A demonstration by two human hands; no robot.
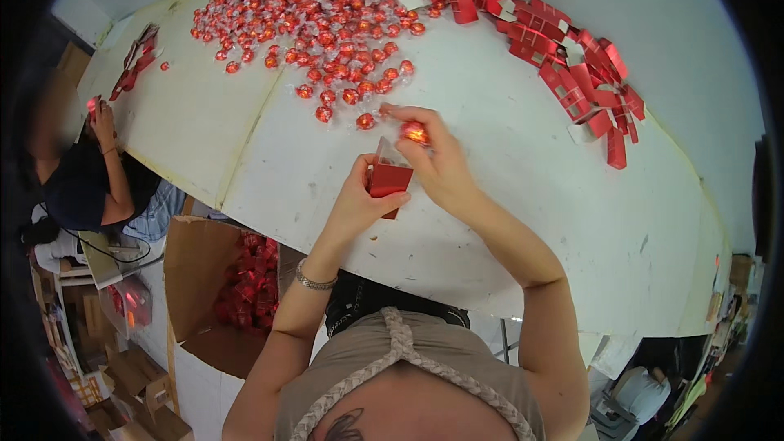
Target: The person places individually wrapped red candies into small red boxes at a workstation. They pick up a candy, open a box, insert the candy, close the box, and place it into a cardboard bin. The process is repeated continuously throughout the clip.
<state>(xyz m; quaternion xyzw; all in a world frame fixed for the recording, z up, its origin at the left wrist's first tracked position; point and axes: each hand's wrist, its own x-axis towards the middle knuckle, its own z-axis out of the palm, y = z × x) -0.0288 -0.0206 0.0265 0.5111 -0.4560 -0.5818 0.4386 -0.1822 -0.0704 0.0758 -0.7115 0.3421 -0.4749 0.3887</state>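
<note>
At centre frame, left hand [357,200] grips a small open red carton [387,181], light and crushable, best held by its side walls, while right hand [434,162] pinches a foil-wrapped red candy [415,133] above its mouth.

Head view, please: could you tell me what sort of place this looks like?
Probably a small hand-packing workshop for sweets. A white table carries a heap of red wrapped sweets and a row of flat red boxes. The left hand holds an open red box; the right hand holds a sweet.
</note>
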